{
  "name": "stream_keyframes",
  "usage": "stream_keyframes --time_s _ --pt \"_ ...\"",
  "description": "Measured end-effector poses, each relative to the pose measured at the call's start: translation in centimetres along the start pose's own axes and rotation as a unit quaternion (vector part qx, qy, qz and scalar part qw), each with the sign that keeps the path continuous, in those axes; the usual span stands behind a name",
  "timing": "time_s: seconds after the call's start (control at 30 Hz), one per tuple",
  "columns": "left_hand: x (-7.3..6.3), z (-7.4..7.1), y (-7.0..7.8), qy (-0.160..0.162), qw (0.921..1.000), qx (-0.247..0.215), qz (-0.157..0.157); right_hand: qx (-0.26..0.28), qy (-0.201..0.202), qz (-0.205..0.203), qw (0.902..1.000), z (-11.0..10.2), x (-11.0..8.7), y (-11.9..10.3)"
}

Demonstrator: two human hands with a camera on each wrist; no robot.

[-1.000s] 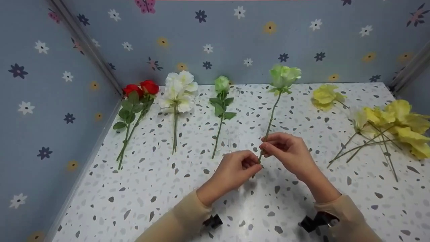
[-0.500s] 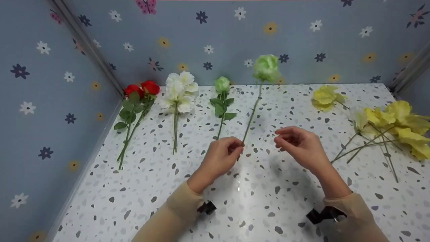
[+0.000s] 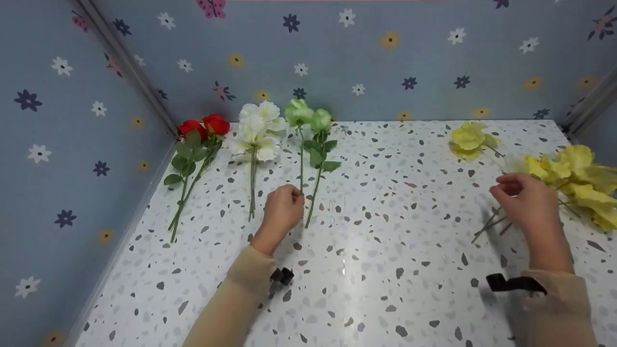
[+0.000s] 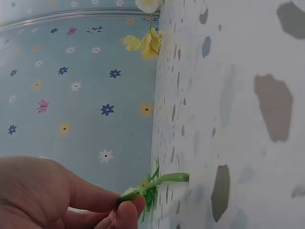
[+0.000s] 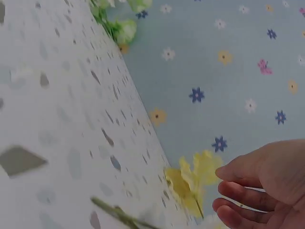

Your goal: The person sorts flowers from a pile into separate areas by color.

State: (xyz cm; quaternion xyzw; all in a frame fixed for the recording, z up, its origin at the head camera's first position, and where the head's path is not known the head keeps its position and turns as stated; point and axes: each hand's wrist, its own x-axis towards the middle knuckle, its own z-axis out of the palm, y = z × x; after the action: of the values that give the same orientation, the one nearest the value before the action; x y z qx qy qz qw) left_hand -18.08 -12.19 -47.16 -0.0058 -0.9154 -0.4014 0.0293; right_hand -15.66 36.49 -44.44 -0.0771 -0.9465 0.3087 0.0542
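My left hand (image 3: 282, 212) pinches the stem of a pale green rose (image 3: 298, 113) between thumb and fingers. In the left wrist view the green stem end (image 4: 174, 177) sticks out past the fingertips. That rose lies beside a second green rose (image 3: 321, 121) with leaves, their heads side by side. My right hand (image 3: 535, 212) is over the stems of a pile of yellow flowers (image 3: 573, 166), fingers loosely bent and holding nothing. It hides part of those stems. The right wrist view shows a yellow flower (image 5: 190, 179) beyond the fingertips and a stem (image 5: 112, 207) below.
White flowers (image 3: 258, 130) lie left of the green roses, and red roses (image 3: 216, 124) farther left near the corner. A lone yellow flower (image 3: 467, 140) lies at the back right. The speckled tabletop (image 3: 385, 250) ends at a blue flower-patterned wall (image 3: 337, 53).
The right hand has let go of the green rose's stem and moved right to the yellow flowers. My left hand has carried that rose left, beside the other green rose.
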Motion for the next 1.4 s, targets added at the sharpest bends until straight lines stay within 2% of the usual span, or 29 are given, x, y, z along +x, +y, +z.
stream_keyframes --time_s 0.07,0.1,0.23,0.27,0.37,0.47,0.53,0.7,0.77,0.83,0.97,1.1,1.13,1.2,1.37,1.4 --pt "0.4 0.4 -0.6 -0.008 1.0000 0.006 0.000 -0.012 0.009 0.028 0.9995 -0.9 0.1 1.5" --pt "0.9 1.1 -1.8 -0.010 0.9999 0.006 0.009 -0.018 0.013 0.044 0.9988 -1.3 0.1 2.2" --pt "2.6 3.1 -4.9 -0.027 0.9991 0.023 0.024 -0.045 0.047 0.114 0.9914 -2.4 -0.1 4.3" --pt "2.5 3.2 -5.1 -0.030 0.9987 0.029 0.031 -0.053 0.052 0.133 0.9883 -2.6 -0.1 4.7" --pt "2.5 3.3 -5.0 -0.045 0.9976 0.040 0.034 -0.062 0.060 0.170 0.9817 -3.2 -0.4 5.9" --pt "2.5 3.6 -5.2 -0.052 0.9971 0.040 0.039 -0.053 0.056 0.189 0.9790 -3.4 -0.6 6.7" --pt "3.1 4.3 -5.9 -0.057 0.9972 0.032 0.036 -0.046 0.050 0.199 0.9777 -3.3 -0.6 7.1" --pt "1.2 2.3 -2.4 -0.064 0.9968 0.025 0.042 -0.041 0.031 0.222 0.9737 -3.2 -0.4 7.3" --pt "0.5 1.8 -1.2 -0.065 0.9965 0.032 0.041 -0.041 0.026 0.228 0.9724 -3.2 -0.4 7.2" --pt "0.3 1.7 -0.8 -0.064 0.9963 0.039 0.041 -0.042 0.023 0.232 0.9715 -3.2 -0.3 7.3" --pt "0.3 1.7 -0.7 -0.060 0.9958 0.054 0.042 -0.041 0.019 0.226 0.9731 -3.2 -0.4 7.5" --pt "0.3 1.7 -1.0 -0.059 0.9962 0.043 0.047 -0.043 0.013 0.210 0.9767 -3.0 -0.5 7.9" --pt "0.4 1.8 -1.2 -0.059 0.9965 0.037 0.047 -0.041 0.010 0.208 0.9773 -3.0 -0.5 8.0" --pt "1.1 2.5 -2.7 -0.052 0.9965 0.033 0.056 -0.049 0.005 0.202 0.9783 -2.8 -0.6 8.0" --pt "3.6 5.0 -7.0 -0.039 0.9956 0.050 0.069 -0.062 0.006 0.184 0.9809 -2.4 -0.5 8.0" --pt "3.3 4.6 -6.4 -0.040 0.9957 0.051 0.066 -0.062 0.007 0.180 0.9817 -2.4 -0.4 8.0"
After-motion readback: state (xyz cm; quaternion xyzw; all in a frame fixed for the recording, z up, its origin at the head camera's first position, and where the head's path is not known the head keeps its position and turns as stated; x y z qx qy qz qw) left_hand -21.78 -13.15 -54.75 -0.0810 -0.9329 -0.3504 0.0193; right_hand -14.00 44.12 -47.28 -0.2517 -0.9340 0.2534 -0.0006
